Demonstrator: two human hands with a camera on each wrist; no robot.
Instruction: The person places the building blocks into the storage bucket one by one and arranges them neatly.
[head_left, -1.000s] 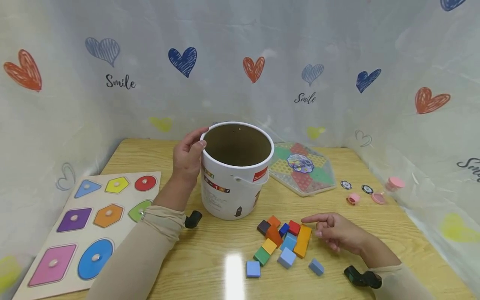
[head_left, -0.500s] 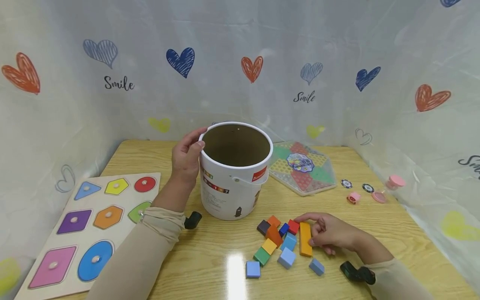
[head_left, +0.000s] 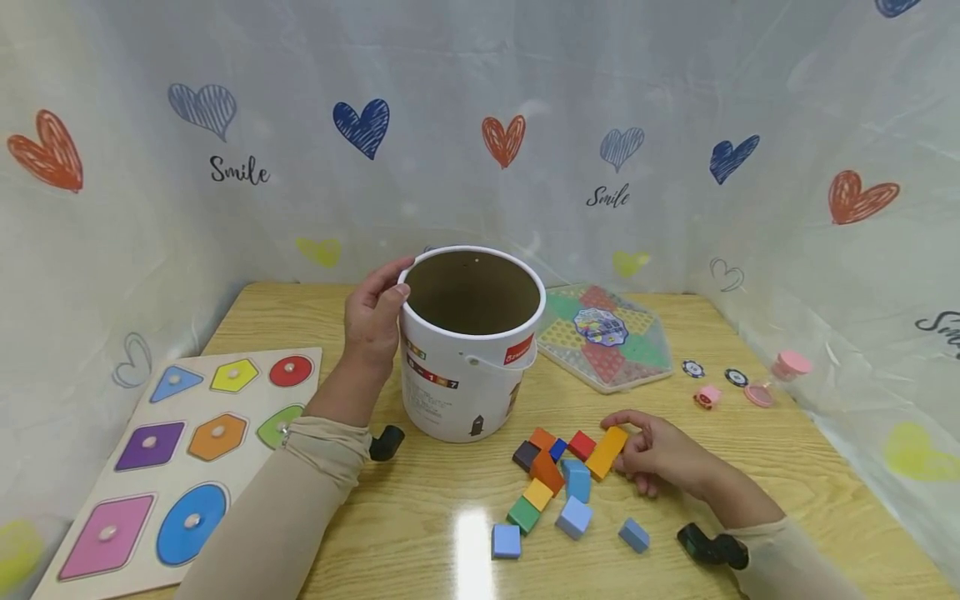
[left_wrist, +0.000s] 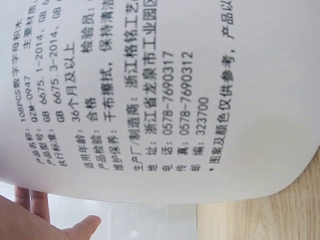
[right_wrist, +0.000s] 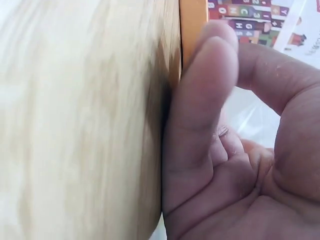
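Note:
My left hand (head_left: 375,321) holds the white bucket (head_left: 442,400) by its left rim. The thumb lies on the near side and the fingers reach around the far side. Printed text covers the bucket wall (left_wrist: 165,100) in the left wrist view. My right hand (head_left: 667,458) pinches a long yellow-orange block (head_left: 607,452) that lies at a slant at the right of the block pile. In the right wrist view part of that orange block (right_wrist: 193,25) shows beyond the fingertips. A red block (head_left: 581,444) and a light blue block (head_left: 577,479) lie just left of it.
Several other blocks, among them a green one (head_left: 523,514), lie before the bucket. A knob puzzle board (head_left: 187,450) is at the left. Behind the bucket lies a hexagonal game board (head_left: 600,333). Chips (head_left: 693,368) and small pink toys (head_left: 707,396) sit at the right.
My right hand has taken the yellow-orange block and turned it from near upright in view to a slant. Nearby blocks have shifted slightly. The left hand stays on the bucket.

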